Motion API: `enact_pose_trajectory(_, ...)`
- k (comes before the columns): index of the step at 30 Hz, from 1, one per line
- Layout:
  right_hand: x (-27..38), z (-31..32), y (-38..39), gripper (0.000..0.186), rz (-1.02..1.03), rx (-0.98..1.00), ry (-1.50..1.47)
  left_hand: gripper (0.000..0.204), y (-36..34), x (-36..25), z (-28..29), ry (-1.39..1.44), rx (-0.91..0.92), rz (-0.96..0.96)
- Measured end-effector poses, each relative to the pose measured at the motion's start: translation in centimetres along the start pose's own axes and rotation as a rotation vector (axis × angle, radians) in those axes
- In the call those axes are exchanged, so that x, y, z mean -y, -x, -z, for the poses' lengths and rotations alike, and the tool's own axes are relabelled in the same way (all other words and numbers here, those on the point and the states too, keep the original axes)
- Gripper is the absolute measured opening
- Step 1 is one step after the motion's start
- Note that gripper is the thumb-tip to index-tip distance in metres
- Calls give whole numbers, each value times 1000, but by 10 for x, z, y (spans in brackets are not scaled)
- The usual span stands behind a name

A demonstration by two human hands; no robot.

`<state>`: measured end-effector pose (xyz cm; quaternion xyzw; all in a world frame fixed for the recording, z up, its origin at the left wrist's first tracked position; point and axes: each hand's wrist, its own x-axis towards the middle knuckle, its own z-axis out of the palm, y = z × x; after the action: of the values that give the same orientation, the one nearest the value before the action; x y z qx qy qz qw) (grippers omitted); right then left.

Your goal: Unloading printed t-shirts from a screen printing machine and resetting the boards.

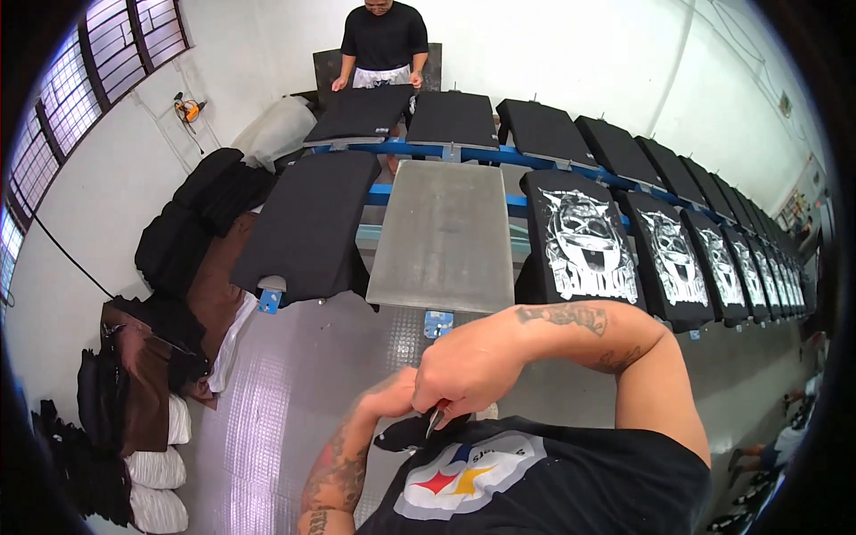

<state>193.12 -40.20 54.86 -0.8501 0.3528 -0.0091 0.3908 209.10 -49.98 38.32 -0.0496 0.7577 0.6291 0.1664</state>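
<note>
My right hand (465, 373) is closed on a small red-and-silver tool (437, 415), held low against the front of my black T-shirt. My left hand (397, 399) is behind it, mostly hidden, beside a small black item (401, 435); I cannot make out its grip. In front of me is a bare grey metal platen (439, 227) with a blue bracket (439, 324). Left of it, a platen is covered in black fabric (303, 218); to its right, black garments (584, 236) with white printed graphics lie on platens.
A person (383, 49) stands behind the far row of black-covered platens (450, 116) on blue rails. At the left, black garment piles (183, 232), brown cloth (144, 392) and white bundles (160, 499) line the wall. Other people (776, 446) show at the far right.
</note>
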Motion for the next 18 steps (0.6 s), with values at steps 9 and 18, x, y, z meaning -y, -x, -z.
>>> enact_pose_trajectory(9,11,28,58,33,-150,-245,166,36,-25,145,-61,-989,-102,434)
enact_pose_trajectory(18,-18,2,69,29,-150,-422,102,9,134,234,-16,-1055,-766,-63)
